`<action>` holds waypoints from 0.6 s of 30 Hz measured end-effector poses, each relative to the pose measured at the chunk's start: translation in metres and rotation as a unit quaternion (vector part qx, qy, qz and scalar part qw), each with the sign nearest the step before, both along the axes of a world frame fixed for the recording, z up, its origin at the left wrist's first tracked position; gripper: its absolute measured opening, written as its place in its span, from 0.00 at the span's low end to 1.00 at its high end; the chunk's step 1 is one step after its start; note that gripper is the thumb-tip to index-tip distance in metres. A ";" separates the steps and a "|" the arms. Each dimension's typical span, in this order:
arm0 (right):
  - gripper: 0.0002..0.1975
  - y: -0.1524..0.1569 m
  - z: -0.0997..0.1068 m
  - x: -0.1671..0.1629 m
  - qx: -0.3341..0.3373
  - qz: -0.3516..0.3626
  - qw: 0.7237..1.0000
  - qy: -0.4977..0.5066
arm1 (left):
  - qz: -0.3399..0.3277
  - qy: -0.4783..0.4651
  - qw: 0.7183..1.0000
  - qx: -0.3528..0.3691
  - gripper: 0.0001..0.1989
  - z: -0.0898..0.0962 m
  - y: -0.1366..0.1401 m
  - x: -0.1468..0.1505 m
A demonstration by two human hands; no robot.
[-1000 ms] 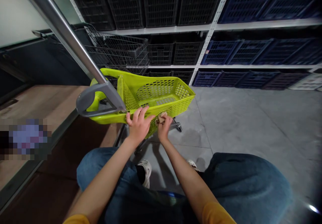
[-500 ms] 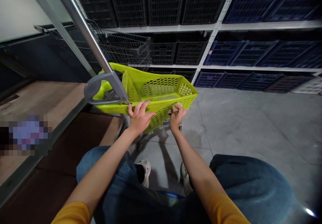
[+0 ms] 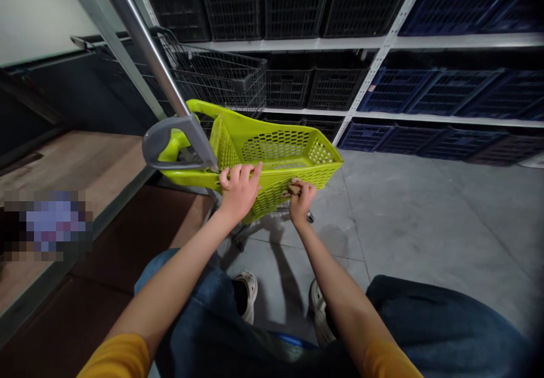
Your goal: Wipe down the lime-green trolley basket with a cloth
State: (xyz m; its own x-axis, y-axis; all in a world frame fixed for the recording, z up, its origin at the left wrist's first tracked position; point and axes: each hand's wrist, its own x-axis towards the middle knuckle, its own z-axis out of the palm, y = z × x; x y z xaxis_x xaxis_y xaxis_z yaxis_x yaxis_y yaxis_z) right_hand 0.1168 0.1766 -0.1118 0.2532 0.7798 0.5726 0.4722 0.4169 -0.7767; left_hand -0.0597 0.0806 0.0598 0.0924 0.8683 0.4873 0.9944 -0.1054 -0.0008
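Note:
A lime-green plastic shopping cart basket (image 3: 276, 118) with perforated walls stands in front of me, a grey handle bracket (image 3: 199, 140) at its left end. My left hand (image 3: 240, 192) lies on the near rim with fingers stretched out and somewhat apart, touching it without a visible grip. In my right hand (image 3: 302, 201) is a bunched beige cloth (image 3: 294, 187), pinched in closed fingers against the outside of the near perforated wall. Part of the cloth is hidden by the fingers.
A grey wire cart (image 3: 212, 72) stands behind the green one. Shelving (image 3: 378, 55) beyond holds black crates (image 3: 293, 4) and blue crates (image 3: 395, 89). To the left is a wooden ledge (image 3: 106, 145) with a blurred-out item (image 3: 55, 222). A metal tube (image 3: 144, 38) slants down to the bracket.
My right hand has shifted slightly down with the cloth along the near wall. My left thumb has swung up towards the rim. The view has turned slightly.

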 end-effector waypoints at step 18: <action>0.14 -0.044 -0.010 -0.055 0.052 0.162 0.981 -0.092 | -0.057 0.008 0.998 0.004 0.19 0.000 0.009 -0.018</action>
State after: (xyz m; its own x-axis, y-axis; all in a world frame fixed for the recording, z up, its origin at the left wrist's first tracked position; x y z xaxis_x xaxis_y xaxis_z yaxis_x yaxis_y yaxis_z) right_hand 0.0615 0.1331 -0.1221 -0.1144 0.7374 0.6657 0.4298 0.6409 -0.6360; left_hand -0.0780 0.0900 0.0601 0.1981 0.8480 0.4916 0.9758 -0.2178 -0.0175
